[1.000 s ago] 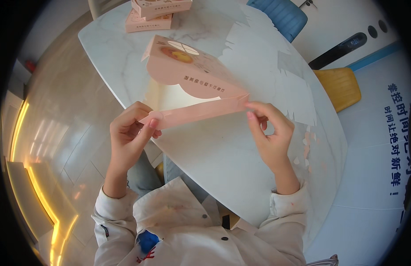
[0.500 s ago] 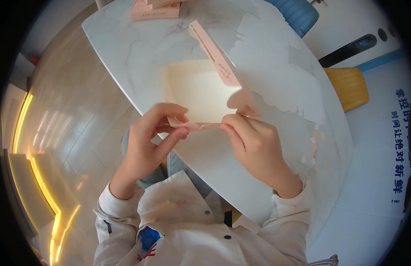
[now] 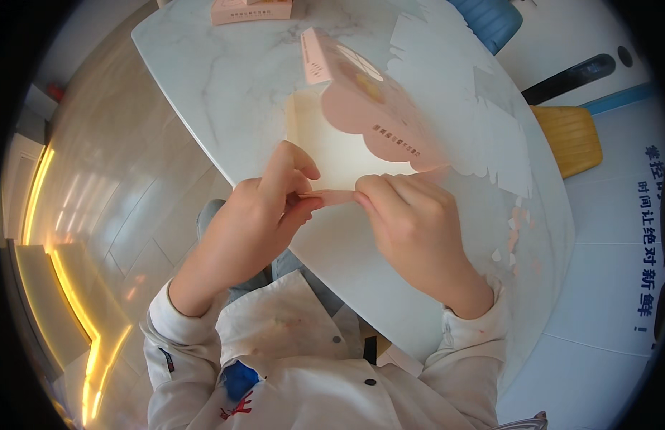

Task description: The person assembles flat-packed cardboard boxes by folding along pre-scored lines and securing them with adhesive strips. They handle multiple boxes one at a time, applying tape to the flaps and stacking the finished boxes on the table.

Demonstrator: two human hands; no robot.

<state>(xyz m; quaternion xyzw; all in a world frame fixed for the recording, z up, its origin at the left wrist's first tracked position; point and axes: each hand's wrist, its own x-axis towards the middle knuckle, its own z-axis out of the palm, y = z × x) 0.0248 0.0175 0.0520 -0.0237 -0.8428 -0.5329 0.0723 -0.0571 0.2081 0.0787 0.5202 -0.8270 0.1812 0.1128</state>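
Observation:
A pink cardboard box (image 3: 390, 118) with a cream inside is partly folded on the marble-patterned table (image 3: 225, 86). Its scalloped lid stands raised and slanted over the right side. My left hand (image 3: 264, 197) pinches the near wall's left part between thumb and fingers, its index finger curled above the edge. On the same wall, farther right, my right hand (image 3: 415, 218) is closed, thumb and fingers gripping the edge. A short strip of pink card shows between the two hands. The fingertips and the box's near corners are partly hidden.
Pink folded boxes (image 3: 250, 12) lie at the table's far left edge. White scalloped card sheets (image 3: 447, 100) spread over the right side, with small pink and white scraps (image 3: 515, 229) nearer me. A blue chair (image 3: 486, 21) and a yellow wooden chair (image 3: 569, 140) stand beyond the table.
The raised lid has swung so that its printed outer face shows more, tilting over the box. My left hand has shifted right along the near wall, closer to my right hand.

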